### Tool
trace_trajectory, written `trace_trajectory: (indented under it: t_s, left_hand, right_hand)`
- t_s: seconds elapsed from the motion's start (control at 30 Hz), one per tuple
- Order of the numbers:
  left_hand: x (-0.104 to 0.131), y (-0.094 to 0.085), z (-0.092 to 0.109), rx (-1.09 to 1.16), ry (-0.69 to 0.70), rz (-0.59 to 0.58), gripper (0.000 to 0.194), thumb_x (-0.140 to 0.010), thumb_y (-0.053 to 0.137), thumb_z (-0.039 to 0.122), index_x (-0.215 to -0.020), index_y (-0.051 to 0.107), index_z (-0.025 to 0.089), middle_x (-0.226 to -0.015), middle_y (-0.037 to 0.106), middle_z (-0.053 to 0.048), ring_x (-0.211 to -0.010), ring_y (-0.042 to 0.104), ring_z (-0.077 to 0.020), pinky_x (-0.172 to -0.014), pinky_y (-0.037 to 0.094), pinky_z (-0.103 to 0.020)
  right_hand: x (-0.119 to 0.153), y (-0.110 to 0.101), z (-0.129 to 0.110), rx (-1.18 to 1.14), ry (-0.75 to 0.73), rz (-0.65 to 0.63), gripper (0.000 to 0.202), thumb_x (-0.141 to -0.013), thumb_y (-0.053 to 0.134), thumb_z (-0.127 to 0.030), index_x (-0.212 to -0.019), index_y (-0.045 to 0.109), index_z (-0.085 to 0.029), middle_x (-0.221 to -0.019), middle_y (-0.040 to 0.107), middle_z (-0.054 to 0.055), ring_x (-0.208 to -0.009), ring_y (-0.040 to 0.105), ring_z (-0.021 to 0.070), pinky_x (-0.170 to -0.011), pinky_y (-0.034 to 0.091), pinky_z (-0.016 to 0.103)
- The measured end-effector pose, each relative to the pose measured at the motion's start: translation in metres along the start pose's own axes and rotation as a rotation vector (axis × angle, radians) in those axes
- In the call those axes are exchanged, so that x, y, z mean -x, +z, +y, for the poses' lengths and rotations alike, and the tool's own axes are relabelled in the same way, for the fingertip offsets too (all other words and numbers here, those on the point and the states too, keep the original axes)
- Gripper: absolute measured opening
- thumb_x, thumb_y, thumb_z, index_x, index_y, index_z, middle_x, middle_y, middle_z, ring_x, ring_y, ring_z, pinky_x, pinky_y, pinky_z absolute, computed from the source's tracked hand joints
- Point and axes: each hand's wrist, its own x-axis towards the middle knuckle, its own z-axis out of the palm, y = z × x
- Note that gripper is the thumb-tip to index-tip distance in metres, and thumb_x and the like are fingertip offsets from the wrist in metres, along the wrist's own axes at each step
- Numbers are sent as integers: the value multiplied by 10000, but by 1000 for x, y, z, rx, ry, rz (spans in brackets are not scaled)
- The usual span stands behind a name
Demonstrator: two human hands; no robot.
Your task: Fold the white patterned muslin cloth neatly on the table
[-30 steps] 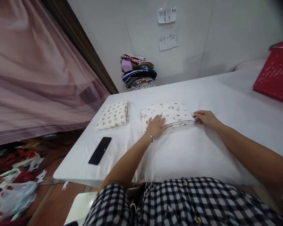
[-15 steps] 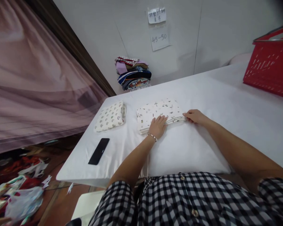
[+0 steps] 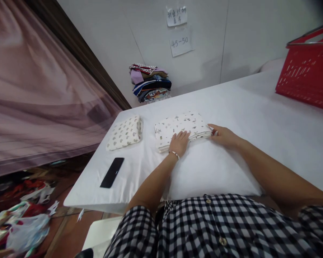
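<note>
The white table (image 3: 239, 104) holds a black phone (image 3: 112, 172) and a folded cloth (image 3: 123, 134) at left, a printed cloth (image 3: 179, 125) mid-frame, a red basket (image 3: 308, 71) upper right.

Single view, from camera on my head, facing forward and down. Checked shirt (image 3: 193, 227) closest to lens, filling bottom edge. My left hand (image 3: 179, 142) and right hand (image 3: 223, 137) farther out, around mid-frame, backs up. White table (image 3: 244, 111) seen from above; wall (image 3: 204, 32) beyond, across top. Red basket (image 3: 307, 70) cut by right edge, pink curtain (image 3: 43, 79) by left.

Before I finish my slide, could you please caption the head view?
Left hand on a folded printed cloth, right hand at its corner, black phone nearby.
</note>
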Motion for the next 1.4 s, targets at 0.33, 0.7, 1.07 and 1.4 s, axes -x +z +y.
trace_trajectory:
  t_s: [0.33,0.7,1.07,1.4]
  left_hand:
    - [-10,-2,-1,194,-54,134,316,-938,432,343,-1207,571,252,-1326,544,-33,-1253,456,-181,-1070,323,-400]
    - [-7,1,-2,119,2,217,315,-919,476,395,-1179,591,262,-1260,590,-41,-1179,502,-194,-995,381,-385]
    - [-16,-3,2,40,-11,177,288,-947,416,373,-1038,653,237,-1004,640,-51,-967,532,-191,-825,411,-339]
    - [-5,-3,4,49,15,206,452,-865,518,512,-1211,547,223,-1159,592,-89,-1065,506,-230,-879,400,-361]
  right_hand:
    - [-4,8,-2,291,-112,39,410,-843,462,-332,-1238,556,-273,-1003,664,63,-856,598,233,-709,451,333]
    - [2,14,-5,331,-201,238,407,-849,468,-385,-1237,561,-307,-1245,543,70,-1090,526,288,-812,479,423]
    - [-7,23,-7,314,-287,255,306,-903,414,-357,-1033,676,-270,-1118,609,71,-1078,515,269,-846,487,432]
    - [-1,21,-7,268,-367,256,327,-871,482,-368,-1152,636,-305,-1202,588,68,-1129,508,286,-910,466,478]
